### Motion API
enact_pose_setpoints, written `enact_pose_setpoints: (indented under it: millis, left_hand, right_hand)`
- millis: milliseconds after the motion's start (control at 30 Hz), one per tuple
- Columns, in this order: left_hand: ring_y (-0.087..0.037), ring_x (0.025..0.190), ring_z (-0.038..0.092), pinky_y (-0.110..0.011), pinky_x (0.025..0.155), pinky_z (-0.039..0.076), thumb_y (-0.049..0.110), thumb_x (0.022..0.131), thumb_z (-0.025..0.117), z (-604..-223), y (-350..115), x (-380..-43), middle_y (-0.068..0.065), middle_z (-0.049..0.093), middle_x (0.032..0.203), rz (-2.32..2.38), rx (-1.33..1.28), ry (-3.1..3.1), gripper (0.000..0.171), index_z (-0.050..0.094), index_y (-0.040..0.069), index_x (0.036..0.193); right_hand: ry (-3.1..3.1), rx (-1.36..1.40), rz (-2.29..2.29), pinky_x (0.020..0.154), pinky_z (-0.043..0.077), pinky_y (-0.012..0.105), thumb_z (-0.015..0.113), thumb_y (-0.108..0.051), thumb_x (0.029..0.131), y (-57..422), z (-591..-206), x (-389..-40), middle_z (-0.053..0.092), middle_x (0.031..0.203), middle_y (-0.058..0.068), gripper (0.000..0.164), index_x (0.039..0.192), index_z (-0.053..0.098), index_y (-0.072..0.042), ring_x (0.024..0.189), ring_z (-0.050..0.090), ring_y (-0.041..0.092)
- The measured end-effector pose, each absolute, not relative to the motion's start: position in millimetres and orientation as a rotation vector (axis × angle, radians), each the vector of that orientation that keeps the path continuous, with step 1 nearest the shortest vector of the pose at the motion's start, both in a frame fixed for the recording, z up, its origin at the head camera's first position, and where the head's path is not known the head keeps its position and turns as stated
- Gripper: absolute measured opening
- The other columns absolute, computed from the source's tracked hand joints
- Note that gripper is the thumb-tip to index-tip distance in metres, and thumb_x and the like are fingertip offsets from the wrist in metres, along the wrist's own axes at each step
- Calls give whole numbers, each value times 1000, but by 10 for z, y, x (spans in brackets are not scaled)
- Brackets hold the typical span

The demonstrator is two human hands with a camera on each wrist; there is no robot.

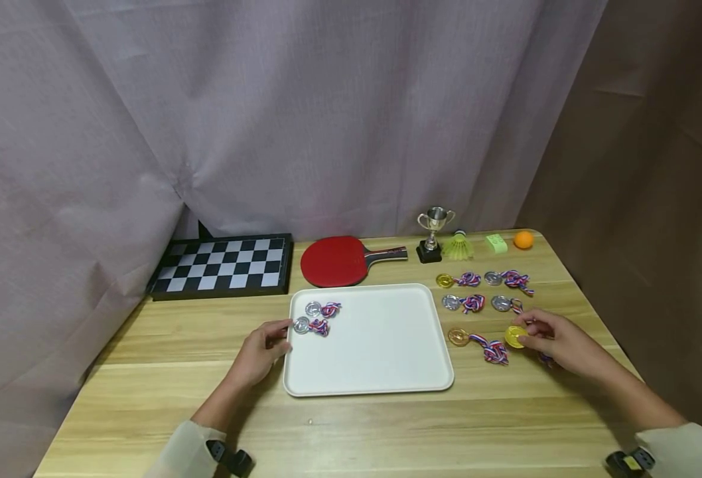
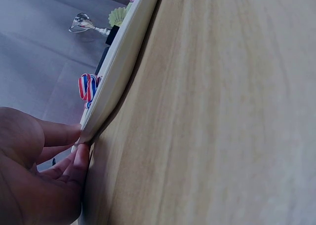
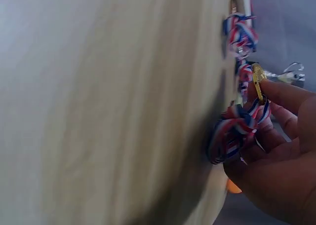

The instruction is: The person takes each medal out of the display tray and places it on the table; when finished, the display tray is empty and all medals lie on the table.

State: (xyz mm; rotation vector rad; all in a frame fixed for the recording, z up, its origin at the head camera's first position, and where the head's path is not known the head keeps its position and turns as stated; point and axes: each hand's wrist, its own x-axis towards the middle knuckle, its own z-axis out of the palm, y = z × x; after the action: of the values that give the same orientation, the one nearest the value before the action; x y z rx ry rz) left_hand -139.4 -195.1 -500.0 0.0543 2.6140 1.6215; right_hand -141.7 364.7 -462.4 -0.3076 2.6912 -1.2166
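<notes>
A light wood table [image 1: 381, 435] stands against a draped grey curtain [image 1: 327, 119]. Nearest, at the left, the left hand [image 1: 259, 352] has its grip pinched on the rim of a white tray [image 1: 381, 345], which lies flat; two silver medals [image 1: 301, 324] rest near its upper left corner.

Right of the tray, the right hand [image 1: 557, 342] has its grip nearly closed, thumb and finger pinching a gold medal [image 1: 515, 336] by the disc. Its striped ribbon [image 3: 232, 131] bunches below; whether that touches the table is unclear. The medal looks light, stiff and smooth, perhaps slippery, hardly fragile; the ribbon seems soft and apt to snag. The disc's edge looks the surest hold.

Between it and the tray, a bronze-coloured medal [image 1: 458, 337] and its knotted ribbon stand in the way. Beyond lie four more medals. Farthest, from left, are a chessboard [image 1: 222, 265], a red paddle [image 1: 334, 261], a trophy cup [image 1: 432, 232], a shuttlecock [image 1: 458, 247], a green block [image 1: 497, 243] and an orange ball [image 1: 523, 239].
</notes>
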Motion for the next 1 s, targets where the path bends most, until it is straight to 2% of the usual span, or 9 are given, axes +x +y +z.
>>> enact_pose_setpoints:
  millis: [100,333,667,1000]
  left_hand:
    - [-29,109,62,-24,84,50,-8,91,69,-4996,-1948,-1392,-18,67,120,1629,53,2611,44,65,-2,135]
    - [-29,109,62,-24,83,50,-8,91,69,-4991,-1940,-1393,-18,67,121,1621,48,2610,45,64,-3,135]
    - [-30,109,62,-22,82,50,-9,91,69,-5000,-1945,-1397,-19,67,121,1631,49,2604,45,64,-3,135]
    - [-29,108,62,-23,83,50,-9,91,69,-5008,-1946,-1402,-18,67,120,1624,54,2618,44,65,-3,135]
  right_hand:
    - [2758,-357,-1157,61,50,26,70,-4,96,3704,-4707,-1427,66,97,9,24,119,65,2,81,58,2]
    - [2903,-405,-979,69,48,22,75,-3,91,3713,-4826,-1435,67,95,2,22,113,71,-3,81,54,0]
    - [2961,-347,-868,73,47,24,76,-8,92,3720,-4873,-1401,70,111,10,25,117,74,-4,85,54,0]
    - [2945,-322,-934,75,49,21,75,-12,94,3725,-4853,-1380,71,114,12,25,118,74,-5,89,57,-4]
